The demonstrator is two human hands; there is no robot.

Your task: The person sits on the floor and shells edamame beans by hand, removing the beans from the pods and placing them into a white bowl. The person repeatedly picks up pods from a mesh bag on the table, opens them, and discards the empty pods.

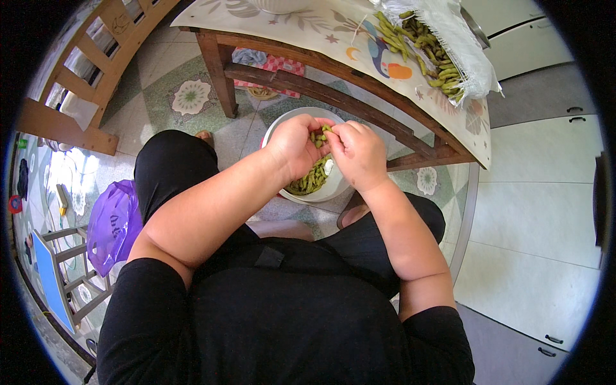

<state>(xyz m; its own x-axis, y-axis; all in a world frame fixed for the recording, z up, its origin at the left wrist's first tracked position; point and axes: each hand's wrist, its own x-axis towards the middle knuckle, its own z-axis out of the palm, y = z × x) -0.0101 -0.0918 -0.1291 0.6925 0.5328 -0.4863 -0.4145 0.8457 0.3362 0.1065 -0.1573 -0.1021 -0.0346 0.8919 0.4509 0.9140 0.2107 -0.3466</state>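
Note:
Above a white bucket [339, 183] on the floor, both my hands are close together. My left hand [294, 142] is curled, palm up, around several green bean pods [319, 137]. With thumb and fingertips, my right hand [359, 154] pinches the end of a bean pod [326, 129] beside the left fingers. More green pods [309, 181] lie in the bucket below, with a small white thing [329, 167] among them. My hands hide part of the bucket's inside.
Ahead stands a wooden table [256, 27] with a printed cover; a white woven sack [471, 54] spilling bean pods [436, 54] lies on it. A purple plastic bag [115, 224] hangs at the left by a small stool [54, 276]. Pale cabinets [532, 218] line the right.

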